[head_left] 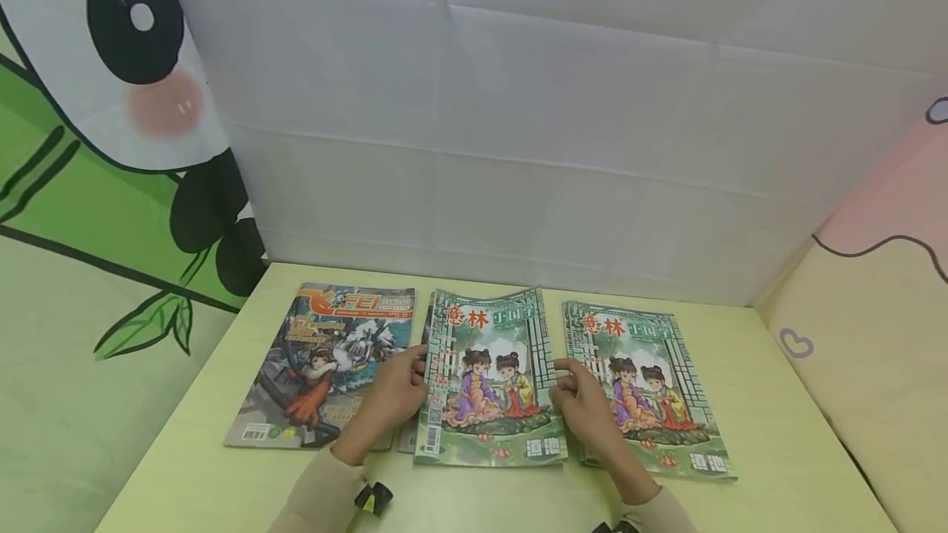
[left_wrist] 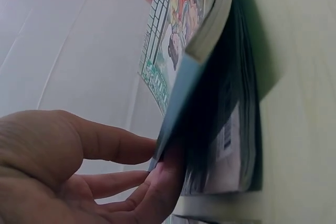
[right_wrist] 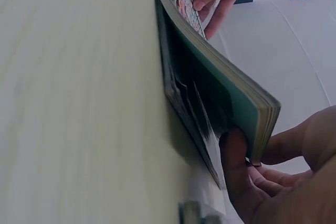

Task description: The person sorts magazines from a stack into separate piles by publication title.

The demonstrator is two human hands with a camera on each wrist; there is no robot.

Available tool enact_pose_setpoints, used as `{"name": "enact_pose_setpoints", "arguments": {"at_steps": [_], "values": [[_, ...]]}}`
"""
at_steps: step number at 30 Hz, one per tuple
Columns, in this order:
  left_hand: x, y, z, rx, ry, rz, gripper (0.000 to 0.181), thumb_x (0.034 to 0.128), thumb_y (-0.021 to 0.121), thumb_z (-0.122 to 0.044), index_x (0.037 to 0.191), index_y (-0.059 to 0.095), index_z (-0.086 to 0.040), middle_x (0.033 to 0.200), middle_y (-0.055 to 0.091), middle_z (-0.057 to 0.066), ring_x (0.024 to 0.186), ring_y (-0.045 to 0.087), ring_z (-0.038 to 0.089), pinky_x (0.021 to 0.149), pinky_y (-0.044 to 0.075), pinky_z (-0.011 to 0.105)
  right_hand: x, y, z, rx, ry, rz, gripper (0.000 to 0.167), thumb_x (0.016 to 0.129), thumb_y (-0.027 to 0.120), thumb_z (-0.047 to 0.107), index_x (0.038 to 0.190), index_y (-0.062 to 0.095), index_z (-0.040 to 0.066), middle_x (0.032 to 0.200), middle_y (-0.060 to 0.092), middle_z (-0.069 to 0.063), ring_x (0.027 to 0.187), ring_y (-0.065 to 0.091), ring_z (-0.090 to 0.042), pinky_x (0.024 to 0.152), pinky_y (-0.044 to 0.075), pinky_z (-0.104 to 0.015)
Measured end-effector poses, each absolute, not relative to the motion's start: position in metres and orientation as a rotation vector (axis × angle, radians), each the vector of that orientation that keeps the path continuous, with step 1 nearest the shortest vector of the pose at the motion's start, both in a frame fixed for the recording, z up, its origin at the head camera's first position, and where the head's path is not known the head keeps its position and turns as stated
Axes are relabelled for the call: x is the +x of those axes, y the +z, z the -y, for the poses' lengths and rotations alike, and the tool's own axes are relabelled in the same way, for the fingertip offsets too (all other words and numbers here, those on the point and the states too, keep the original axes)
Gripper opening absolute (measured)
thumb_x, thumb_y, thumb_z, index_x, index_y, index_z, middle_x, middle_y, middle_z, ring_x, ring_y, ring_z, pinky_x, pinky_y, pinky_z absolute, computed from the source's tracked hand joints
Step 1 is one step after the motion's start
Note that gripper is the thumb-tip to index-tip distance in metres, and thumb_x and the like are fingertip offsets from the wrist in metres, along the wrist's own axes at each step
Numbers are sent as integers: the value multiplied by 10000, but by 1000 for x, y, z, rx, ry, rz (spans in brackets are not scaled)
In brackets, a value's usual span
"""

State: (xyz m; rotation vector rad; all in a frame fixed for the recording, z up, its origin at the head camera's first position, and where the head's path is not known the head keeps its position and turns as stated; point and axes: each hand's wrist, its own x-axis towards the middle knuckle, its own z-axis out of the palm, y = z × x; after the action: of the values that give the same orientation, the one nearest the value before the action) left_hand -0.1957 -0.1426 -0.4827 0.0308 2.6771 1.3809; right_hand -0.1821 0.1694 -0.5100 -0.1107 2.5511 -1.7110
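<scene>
My left hand (head_left: 394,391) grips the left edge of a green magazine (head_left: 492,442) with two cartoon children on its cover, and my right hand (head_left: 590,411) pinches its right edge. In both wrist views, thumb and fingers close round its edges, and its sides are raised off what lies beneath. Below it, a darker magazine (left_wrist: 230,163) with a barcode shows in the left wrist view. Left of it lies a grey magazine (head_left: 277,401) with a red-clad figure. On the right sits another green magazine (head_left: 685,434) with the same cover, on a pile partly hidden beneath it.
All the magazines lie on a pale yellow table (head_left: 770,401). A white sheet (head_left: 533,187) hangs behind the table. Painted panels stand at the sides, a panda panel (head_left: 52,352) on the left and a yellow-and-pink panel (head_left: 874,336) on the right.
</scene>
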Motion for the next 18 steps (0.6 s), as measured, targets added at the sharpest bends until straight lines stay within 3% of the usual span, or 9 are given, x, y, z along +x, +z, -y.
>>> {"name": "enact_pose_setpoints", "arguments": {"at_steps": [6,9,11,14,18], "values": [[-194,-478,134,73,1456,-2680,685,900,595,165,1578,497,140,1068,641,143,765,475,168,627,374,226,-187,-498,-179,-59,-1719,-2495,424,1065,620,-59,1483,558,-95,1064,753,-221,715,508,-94,668,453,-282],[-195,-475,126,78,1497,-2677,690,899,624,154,1579,508,128,1090,663,158,800,519,174,654,420,241,-190,-488,-190,-53,-1684,-2472,451,1086,610,-45,1527,526,-83,1057,718,-267,652,421,-108,637,416,-281],[-196,-474,120,68,1531,-2670,688,889,647,145,1566,529,120,1124,686,174,847,573,178,689,479,258,-192,-483,-200,-64,-1663,-2455,469,1101,606,-19,1555,503,-71,1147,715,-256,657,443,-108,613,417,-279],[-197,-474,108,78,1565,-2668,670,885,678,128,1543,556,111,1171,707,189,924,637,195,757,542,299,-196,-477,-218,-104,-1681,-2347,487,1124,563,-9,1587,427,-67,1043,629,-217,581,358,-123,535,366,-286],[-196,-475,93,154,1631,-2615,661,898,668,130,1547,543,113,1218,681,200,968,651,222,768,562,327,-199,-470,-243,-175,-1712,-2245,502,1123,536,-22,1584,348,-86,886,480,-62,546,337,-108,482,356,-310]]}}
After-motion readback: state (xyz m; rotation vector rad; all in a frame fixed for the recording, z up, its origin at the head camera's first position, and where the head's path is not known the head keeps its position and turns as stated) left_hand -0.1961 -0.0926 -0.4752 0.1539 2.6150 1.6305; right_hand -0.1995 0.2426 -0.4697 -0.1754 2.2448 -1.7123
